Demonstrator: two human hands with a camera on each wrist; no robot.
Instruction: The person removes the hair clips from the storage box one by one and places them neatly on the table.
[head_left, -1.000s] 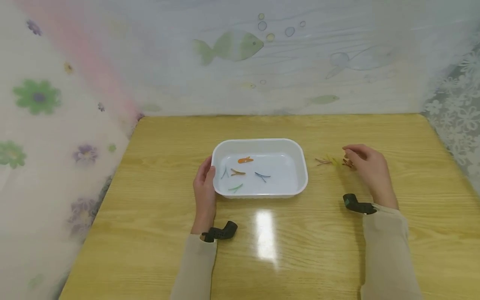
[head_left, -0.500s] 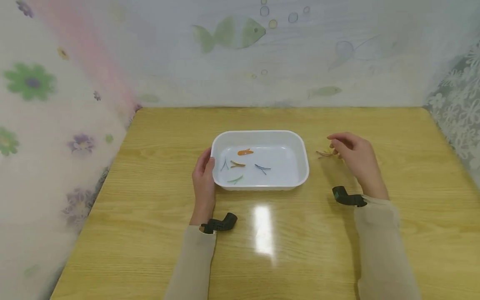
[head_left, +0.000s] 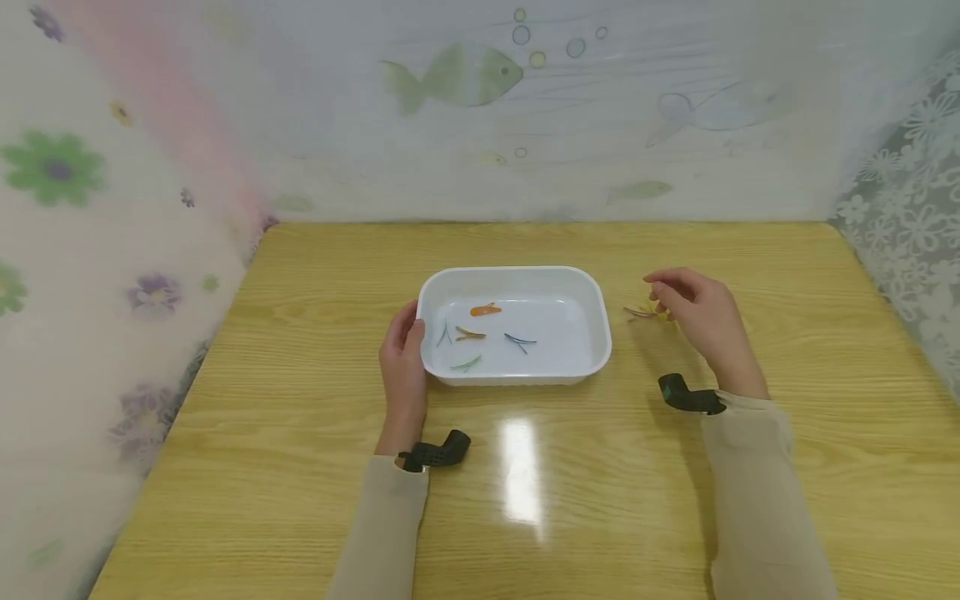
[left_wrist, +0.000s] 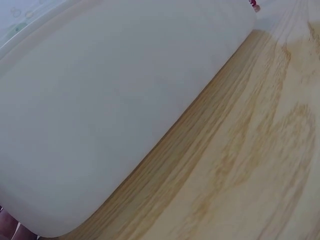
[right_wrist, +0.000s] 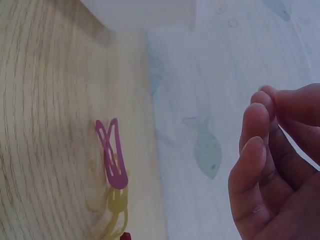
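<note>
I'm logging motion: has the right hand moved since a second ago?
Yes: in the head view, the right hand has moved left, closer to the tray.

The right hand (head_left: 703,323) partly covers a yellow hair clip (right_wrist: 118,201) from the head camera, while the right wrist view's bottom edge crops a red item (right_wrist: 125,236) to a sliver and the left wrist view's cuts off a white tray (left_wrist: 110,100).

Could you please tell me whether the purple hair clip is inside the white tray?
No, the purple hair clip lies on the wooden table, apart from the white tray.
</note>
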